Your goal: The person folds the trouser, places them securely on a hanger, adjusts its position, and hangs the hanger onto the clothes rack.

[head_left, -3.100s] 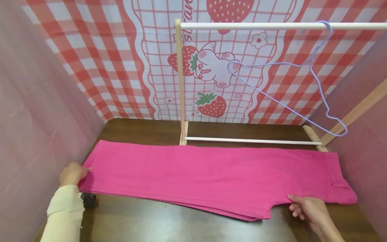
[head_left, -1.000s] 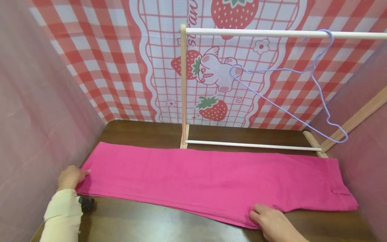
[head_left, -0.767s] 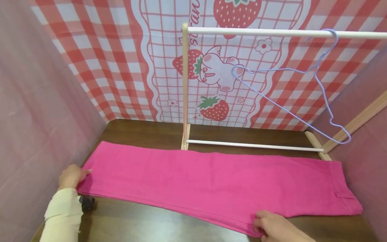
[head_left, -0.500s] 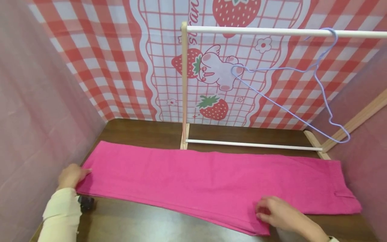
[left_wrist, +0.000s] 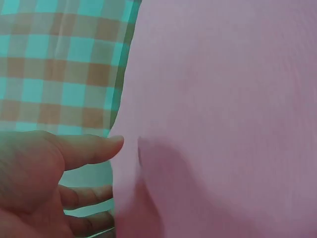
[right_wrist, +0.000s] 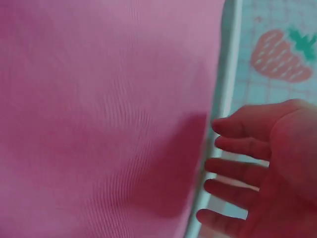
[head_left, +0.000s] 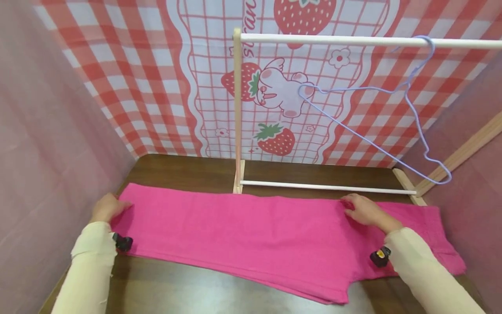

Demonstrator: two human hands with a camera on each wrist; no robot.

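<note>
Pink pants (head_left: 243,231), folded lengthwise, lie flat across the table with the waistband (head_left: 439,226) at the right and the leg hems at the left. At the hem end is my left hand (head_left: 106,208); in the left wrist view its straight thumb (left_wrist: 94,148) overlaps the cloth edge, with the other fingers apart from it and reaching that edge. My right hand (head_left: 364,209) is at the far long edge, left of the waistband. Its fingers (right_wrist: 237,170) are spread and extended toward the edge in the right wrist view, gripping nothing.
Behind the pants stands a wooden garment rack (head_left: 238,113) with a white top rod (head_left: 313,39) and a low white bar (head_left: 325,186). A lavender wire hanger (head_left: 364,137) hangs from the rod. Pinkish curtains (head_left: 51,131) flank the table, and a checked strawberry cloth covers the back.
My right hand has left the near edge by the crotch and crossed to the far edge. My left hand has slid away from me along the hem. The near edge now lies flatter.
</note>
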